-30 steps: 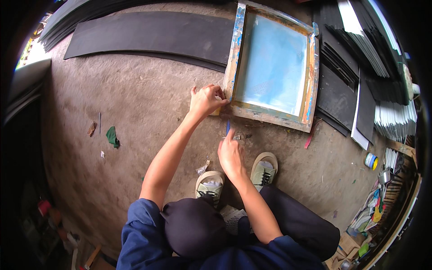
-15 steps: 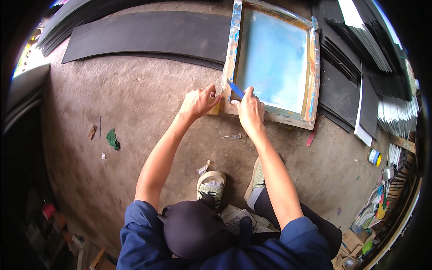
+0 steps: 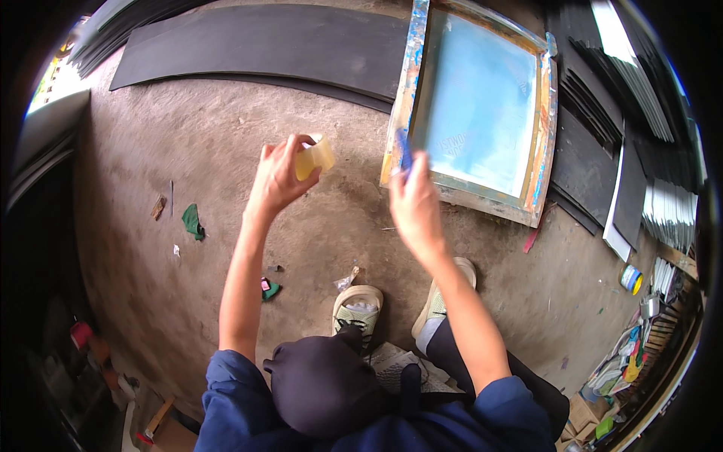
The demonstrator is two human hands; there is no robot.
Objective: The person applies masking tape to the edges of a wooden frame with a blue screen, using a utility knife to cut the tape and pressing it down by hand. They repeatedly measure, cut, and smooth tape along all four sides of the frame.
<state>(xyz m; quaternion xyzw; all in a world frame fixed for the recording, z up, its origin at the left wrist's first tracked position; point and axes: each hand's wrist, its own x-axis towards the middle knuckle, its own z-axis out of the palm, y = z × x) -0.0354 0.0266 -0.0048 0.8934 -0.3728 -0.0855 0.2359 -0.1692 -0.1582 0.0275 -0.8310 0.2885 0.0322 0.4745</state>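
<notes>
My left hand (image 3: 276,175) is closed around a roll of yellowish clear tape (image 3: 315,157), held above the floor left of the screen-printing frame. My right hand (image 3: 416,207), slightly blurred, grips a blue box cutter (image 3: 405,153) near the frame's near left corner. The screen-printing frame (image 3: 520,208) has paint-stained wooden sides and a pale blue mesh (image 3: 482,98). Its left rail lies just beyond the cutter. Motion blur hides whether the blade touches the wood.
Long black sheets (image 3: 263,45) lie across the floor at the far left. Stacked black and white sheets (image 3: 584,154) crowd the right side. A small tub (image 3: 631,279) with a yellow end, green scraps (image 3: 193,221) and a crumpled clear wrapper (image 3: 347,279) lie on the concrete floor (image 3: 151,301).
My left hand has lifted away from the frame's corner, toward the left, with the tape roll now plainly in view. My right hand has drawn slightly nearer, still holding the cutter.
</notes>
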